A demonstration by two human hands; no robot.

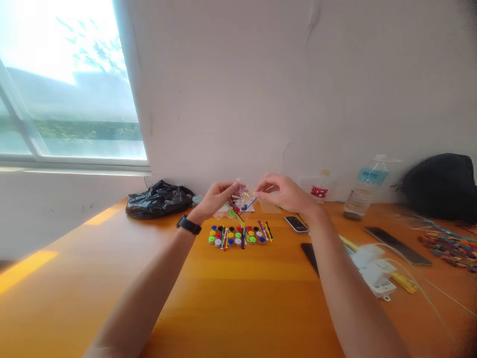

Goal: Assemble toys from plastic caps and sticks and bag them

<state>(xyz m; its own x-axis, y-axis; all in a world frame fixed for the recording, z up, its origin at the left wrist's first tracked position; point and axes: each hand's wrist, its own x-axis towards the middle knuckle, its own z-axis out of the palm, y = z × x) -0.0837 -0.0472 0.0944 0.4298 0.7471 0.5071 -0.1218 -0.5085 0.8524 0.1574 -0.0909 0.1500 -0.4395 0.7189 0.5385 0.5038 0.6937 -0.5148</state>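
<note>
Multicoloured discs point(231, 235) (some lime), black watch point(189, 225), orange-brown table point(238, 303)

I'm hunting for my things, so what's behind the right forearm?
A flat black object juts out left of the forearm, its rest covered. A white power strip shows on the right, perhaps partly covered too. Anything wholly behind the forearm can't be seen.

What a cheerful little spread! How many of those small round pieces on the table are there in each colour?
Red pieces: 3
Yellow pieces: 3
Green pieces: 3
Blue pieces: 3
Black pieces: 3
White pieces: 3
Total: 18
</note>
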